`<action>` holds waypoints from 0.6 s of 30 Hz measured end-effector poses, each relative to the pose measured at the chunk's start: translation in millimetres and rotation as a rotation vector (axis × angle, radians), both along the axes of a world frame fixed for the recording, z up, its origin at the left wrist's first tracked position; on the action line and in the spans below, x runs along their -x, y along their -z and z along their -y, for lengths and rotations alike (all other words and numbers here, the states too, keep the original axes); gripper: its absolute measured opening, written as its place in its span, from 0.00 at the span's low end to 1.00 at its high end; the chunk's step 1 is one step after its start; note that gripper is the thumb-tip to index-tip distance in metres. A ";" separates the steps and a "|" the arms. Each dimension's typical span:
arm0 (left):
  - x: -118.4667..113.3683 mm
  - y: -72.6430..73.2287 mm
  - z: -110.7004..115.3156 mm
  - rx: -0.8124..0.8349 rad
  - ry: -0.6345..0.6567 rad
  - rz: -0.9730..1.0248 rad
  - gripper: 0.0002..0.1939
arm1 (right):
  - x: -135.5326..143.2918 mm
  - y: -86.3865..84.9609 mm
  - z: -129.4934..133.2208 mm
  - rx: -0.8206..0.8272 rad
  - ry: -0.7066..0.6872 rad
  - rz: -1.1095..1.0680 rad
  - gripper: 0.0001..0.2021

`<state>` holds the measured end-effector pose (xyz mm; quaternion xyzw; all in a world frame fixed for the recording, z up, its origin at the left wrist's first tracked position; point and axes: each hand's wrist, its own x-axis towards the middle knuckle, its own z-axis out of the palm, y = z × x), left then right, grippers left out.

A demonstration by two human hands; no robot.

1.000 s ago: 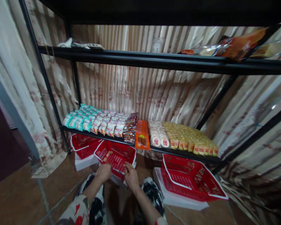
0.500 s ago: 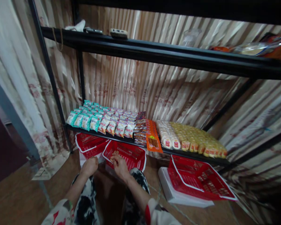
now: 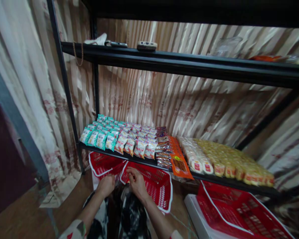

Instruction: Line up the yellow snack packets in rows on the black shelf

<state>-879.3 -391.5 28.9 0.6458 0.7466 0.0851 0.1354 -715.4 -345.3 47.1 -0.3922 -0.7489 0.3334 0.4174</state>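
My left hand [image 3: 106,185] is closed in front of the left red basket [image 3: 103,163]; what it holds, if anything, is too small to make out. My right hand [image 3: 137,182] is over the near left part of the middle red basket [image 3: 161,189], its fingers bent and partly apart, with nothing visible in them. Above the baskets, the low black shelf carries green snack packets [image 3: 101,139], white and red packets [image 3: 141,147], brown packets [image 3: 163,154], an orange packet [image 3: 179,162] and rows of yellow wrapped rolls [image 3: 229,166].
A third red basket [image 3: 229,212] stands at the right on a white box [image 3: 199,215]. The upper shelf [image 3: 176,61] holds a phone-like item [image 3: 147,45], a white cloth [image 3: 97,40] and a hanging chain [image 3: 78,56]. A curtain [image 3: 139,96] hangs behind.
The view has shifted, so the shelves and baskets sit lower and farther right. My right hand has moved toward the near left edge of the middle basket, and its fingers look more spread.
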 end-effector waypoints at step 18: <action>70.0 19.1 -13.7 0.050 -0.080 0.208 0.12 | 83.6 -9.9 -38.7 -0.002 0.076 -0.084 0.14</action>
